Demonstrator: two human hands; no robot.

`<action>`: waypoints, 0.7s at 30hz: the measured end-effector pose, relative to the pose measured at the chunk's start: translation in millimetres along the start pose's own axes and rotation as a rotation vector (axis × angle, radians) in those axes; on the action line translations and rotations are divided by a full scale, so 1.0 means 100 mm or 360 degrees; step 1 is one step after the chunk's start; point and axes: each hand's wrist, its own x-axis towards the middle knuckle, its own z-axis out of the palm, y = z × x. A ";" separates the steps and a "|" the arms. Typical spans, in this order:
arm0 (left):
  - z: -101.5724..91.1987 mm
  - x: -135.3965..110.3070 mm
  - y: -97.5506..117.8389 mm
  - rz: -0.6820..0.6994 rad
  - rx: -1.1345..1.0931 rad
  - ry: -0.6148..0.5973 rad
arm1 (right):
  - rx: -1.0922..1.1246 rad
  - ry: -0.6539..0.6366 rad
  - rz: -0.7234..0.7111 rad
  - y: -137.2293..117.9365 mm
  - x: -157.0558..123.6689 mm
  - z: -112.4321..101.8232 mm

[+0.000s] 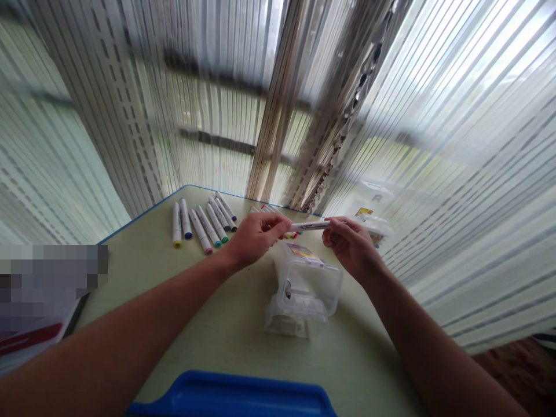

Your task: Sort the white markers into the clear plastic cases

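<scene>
A white marker [313, 226] with dark print lies level between my two hands. My left hand [261, 234] pinches its left end, and the fingers of my right hand [351, 240] close on its right end. Right below them a clear plastic box [283, 267] rests on its side, its lid [299, 313] hanging open toward me. A small dark item shows inside it. Left of my left hand several white markers [216, 225] with coloured ends lie on the table. More markers [269, 208] with red and other ends lie partly hidden behind my left hand.
A second clear box [374, 223] with coloured contents stands at the back right, by the striped curtain [456, 174]. A blue tray [243, 394] sits at the front edge of the pale green table [143, 255]. A blurred-out patch covers something at the left.
</scene>
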 end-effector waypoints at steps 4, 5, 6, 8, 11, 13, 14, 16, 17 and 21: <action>0.00 0.00 0.00 -0.0037 -0.0110 -0.0003 | -0.0008 0.0008 0.0006 0.00 0.01 -0.01; 0.01 0.00 0.01 -0.0033 -0.0123 0.0011 | -0.0014 0.0012 0.0007 0.00 0.01 -0.01; 0.01 0.00 0.01 -0.0023 -0.0128 0.0030 | -0.0016 0.0012 0.0011 0.00 0.01 -0.02; 0.02 -0.01 0.04 0.0009 -0.0140 0.0075 | -0.0018 -0.0011 0.0039 0.00 0.00 -0.02; 0.04 -0.03 0.08 0.0072 -0.0219 0.0125 | -0.0033 -0.0113 0.0123 -0.01 -0.02 -0.03; 0.05 -0.05 0.11 0.0114 -0.0266 0.0116 | -0.0028 -0.0186 0.0189 -0.01 -0.04 -0.03; 0.05 -0.05 0.12 0.0129 -0.0266 0.0098 | -0.0017 -0.0212 0.0216 -0.01 -0.04 -0.04; 0.07 -0.06 0.14 0.0147 -0.0241 0.0061 | 0.0015 -0.0247 0.0256 0.00 -0.05 -0.05; 0.07 -0.07 0.15 0.0155 -0.0227 0.0048 | 0.0031 -0.0259 0.0267 0.00 -0.05 -0.06; 0.09 -0.08 0.18 0.0175 -0.0217 0.0039 | 0.0051 -0.0282 0.0288 0.02 -0.05 -0.08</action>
